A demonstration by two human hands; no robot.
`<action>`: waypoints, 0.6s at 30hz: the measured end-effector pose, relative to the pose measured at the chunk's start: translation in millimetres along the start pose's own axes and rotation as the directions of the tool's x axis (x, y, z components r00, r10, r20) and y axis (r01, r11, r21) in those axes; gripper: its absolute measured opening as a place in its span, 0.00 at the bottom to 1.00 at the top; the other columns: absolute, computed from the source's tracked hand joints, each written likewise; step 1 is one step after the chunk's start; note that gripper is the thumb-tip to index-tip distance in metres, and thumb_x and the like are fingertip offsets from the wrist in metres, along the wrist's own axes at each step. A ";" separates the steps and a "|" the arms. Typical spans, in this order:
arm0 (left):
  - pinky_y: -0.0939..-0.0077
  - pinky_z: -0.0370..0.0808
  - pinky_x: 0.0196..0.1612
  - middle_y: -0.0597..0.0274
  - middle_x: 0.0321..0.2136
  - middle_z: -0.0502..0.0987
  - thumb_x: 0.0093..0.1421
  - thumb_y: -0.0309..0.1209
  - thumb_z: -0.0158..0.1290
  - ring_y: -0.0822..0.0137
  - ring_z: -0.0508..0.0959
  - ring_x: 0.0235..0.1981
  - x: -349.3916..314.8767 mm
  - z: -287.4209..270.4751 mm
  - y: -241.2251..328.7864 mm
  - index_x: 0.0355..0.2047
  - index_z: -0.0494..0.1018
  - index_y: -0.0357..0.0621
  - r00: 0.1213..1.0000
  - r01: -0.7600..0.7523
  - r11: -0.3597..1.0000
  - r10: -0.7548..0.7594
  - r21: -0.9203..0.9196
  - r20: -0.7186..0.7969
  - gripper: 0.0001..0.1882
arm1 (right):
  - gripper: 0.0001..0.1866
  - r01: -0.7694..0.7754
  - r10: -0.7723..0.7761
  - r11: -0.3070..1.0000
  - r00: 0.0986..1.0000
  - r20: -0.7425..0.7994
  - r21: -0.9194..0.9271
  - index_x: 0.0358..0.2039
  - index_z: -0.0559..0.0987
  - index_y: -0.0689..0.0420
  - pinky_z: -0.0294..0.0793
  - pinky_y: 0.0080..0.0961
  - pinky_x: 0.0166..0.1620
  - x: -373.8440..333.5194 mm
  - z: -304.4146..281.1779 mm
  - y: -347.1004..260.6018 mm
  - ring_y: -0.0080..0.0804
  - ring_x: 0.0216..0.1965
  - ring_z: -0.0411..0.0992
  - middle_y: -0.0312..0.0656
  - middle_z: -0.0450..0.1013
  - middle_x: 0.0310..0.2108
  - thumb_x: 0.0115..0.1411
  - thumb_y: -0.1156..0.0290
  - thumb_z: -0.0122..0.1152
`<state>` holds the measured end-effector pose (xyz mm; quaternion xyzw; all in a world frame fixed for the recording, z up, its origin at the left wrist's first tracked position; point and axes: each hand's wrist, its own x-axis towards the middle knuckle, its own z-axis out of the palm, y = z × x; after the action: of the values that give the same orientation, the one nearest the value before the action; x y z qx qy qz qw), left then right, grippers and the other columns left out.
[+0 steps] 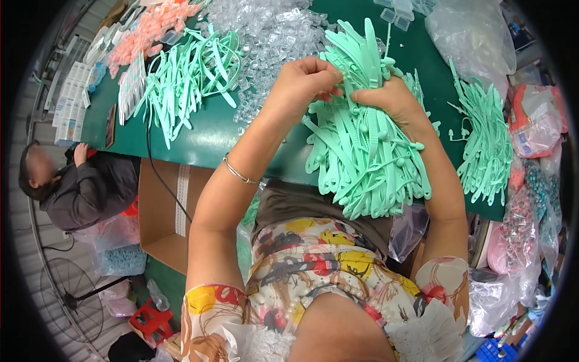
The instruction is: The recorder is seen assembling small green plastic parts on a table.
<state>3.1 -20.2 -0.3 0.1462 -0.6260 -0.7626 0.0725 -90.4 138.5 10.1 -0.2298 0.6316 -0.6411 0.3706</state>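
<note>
Floral blouse fabric [319, 256] came nearest; beyond it, mint-green plastic strips [365, 160] lay heaped at the near edge of the green table [208, 142], right of centre. The right hand [395, 99] was curled partly closed around their far portion, while the left hand [307, 83] bunched its fingertips against them, its hold impossible to tell.

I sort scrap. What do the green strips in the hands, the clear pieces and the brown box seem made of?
Green strips: probably moulded satin plastic; evenly coloured, ridged.
Clear pieces: glossy plastic, likely; see-through, with glints.
Brown box: apparently matte cardboard; flat, dull panels.
</note>
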 end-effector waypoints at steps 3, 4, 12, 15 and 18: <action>0.85 0.69 0.29 0.62 0.28 0.76 0.51 0.27 0.55 0.74 0.75 0.26 -3.2 1.7 5.9 0.30 0.72 0.37 1.000 0.003 0.999 -0.002 0.048 -0.013 0.07 | 0.25 -0.003 0.002 0.999 1.000 -0.020 -0.049 0.43 0.74 0.62 0.71 0.23 0.38 4.6 -2.1 4.5 0.24 0.33 0.72 0.39 0.73 0.35 0.40 0.75 0.64; 0.84 0.70 0.29 0.61 0.28 0.76 0.51 0.27 0.55 0.73 0.75 0.26 -3.6 2.7 7.7 0.30 0.72 0.36 1.000 -0.003 0.996 0.005 0.088 -0.020 0.07 | 0.25 -0.001 0.000 0.999 1.000 -0.023 -0.048 0.43 0.74 0.62 0.71 0.23 0.38 5.1 -2.5 5.3 0.24 0.33 0.72 0.39 0.73 0.35 0.40 0.75 0.64; 0.84 0.70 0.29 0.60 0.27 0.76 0.51 0.27 0.54 0.73 0.75 0.25 2.2 -1.0 6.4 0.30 0.72 0.35 1.000 0.001 0.993 -0.004 0.119 0.027 0.08 | 0.25 0.028 -0.030 0.998 0.999 -0.028 -0.049 0.43 0.74 0.62 0.71 0.22 0.38 5.0 -2.4 4.8 0.25 0.33 0.72 0.39 0.74 0.34 0.39 0.75 0.65; 0.83 0.70 0.29 0.59 0.28 0.76 0.51 0.27 0.55 0.73 0.75 0.25 3.8 0.3 3.1 0.30 0.72 0.35 0.999 0.007 0.996 -0.011 0.086 0.044 0.08 | 0.24 0.016 -0.016 0.998 1.000 -0.009 -0.055 0.42 0.74 0.62 0.71 0.21 0.37 4.8 -5.8 3.6 0.24 0.33 0.72 0.39 0.74 0.34 0.40 0.75 0.64; 0.84 0.71 0.29 0.59 0.28 0.76 0.52 0.27 0.54 0.73 0.75 0.25 2.0 2.1 0.3 0.30 0.71 0.35 0.999 0.020 1.000 -0.021 0.024 0.042 0.08 | 0.21 0.037 -0.037 0.999 0.999 0.014 0.000 0.41 0.74 0.62 0.71 0.21 0.36 4.5 -9.3 6.4 0.23 0.33 0.72 0.39 0.74 0.33 0.42 0.76 0.62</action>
<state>0.4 -18.9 0.1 0.1375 -0.6349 -0.7586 0.0500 -99.1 141.4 2.1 -0.2459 0.6245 -0.6463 0.3631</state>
